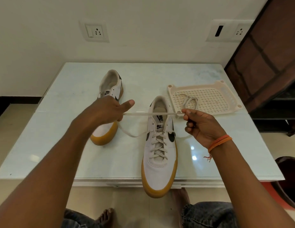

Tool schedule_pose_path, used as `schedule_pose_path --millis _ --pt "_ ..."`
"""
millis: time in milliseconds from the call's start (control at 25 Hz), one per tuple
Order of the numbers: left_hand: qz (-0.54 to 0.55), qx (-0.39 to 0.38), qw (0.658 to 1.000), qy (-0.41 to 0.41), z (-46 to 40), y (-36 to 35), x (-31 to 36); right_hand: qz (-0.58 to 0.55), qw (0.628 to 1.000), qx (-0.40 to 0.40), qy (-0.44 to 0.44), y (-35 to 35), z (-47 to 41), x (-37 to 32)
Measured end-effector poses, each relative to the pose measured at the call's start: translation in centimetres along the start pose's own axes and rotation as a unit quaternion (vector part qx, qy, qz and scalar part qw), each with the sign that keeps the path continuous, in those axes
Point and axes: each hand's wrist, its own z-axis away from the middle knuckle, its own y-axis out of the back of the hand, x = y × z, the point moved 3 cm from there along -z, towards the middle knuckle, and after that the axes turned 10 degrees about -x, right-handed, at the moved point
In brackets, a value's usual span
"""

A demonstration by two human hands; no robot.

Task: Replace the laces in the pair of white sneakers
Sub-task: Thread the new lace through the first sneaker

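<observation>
White lace (pixel 153 114) taut between grips.

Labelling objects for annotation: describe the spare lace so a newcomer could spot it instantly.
On the pale glass-topped table, look to the far right for the cream perforated plastic tray. The coiled white spare lace lies loose at its near-left corner. Unlike the taut white lace held by both hands, it is bundled, untouched and threaded through no sneaker.
</observation>
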Motion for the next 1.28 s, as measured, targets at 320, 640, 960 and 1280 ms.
schedule_pose_path --millis 320,640,960,1280 --pt "0.081 -0.126 0.982 0.117 1.5 0.7 -2.7 0.055 0.998 -0.027 -0.023 -1.8 0.1 0.7" --pt "0.111 0.128 0.967 -0.191 1.8 -2.4 3.4 0.154 0.978 -0.142 -0.002 -3.9 0.7 0.7" --pt "0.316 -0.119 0.926 -0.169 1.2 -7.0 6.3 0.150 0.981 -0.105 0.057 -3.5 0.5 0.4" --pt "0.383 -0.116 0.914 -0.066 0.6 -6.9 6.0 0.172 0.971 -0.109 0.123 -4.0 0.8 0.0"
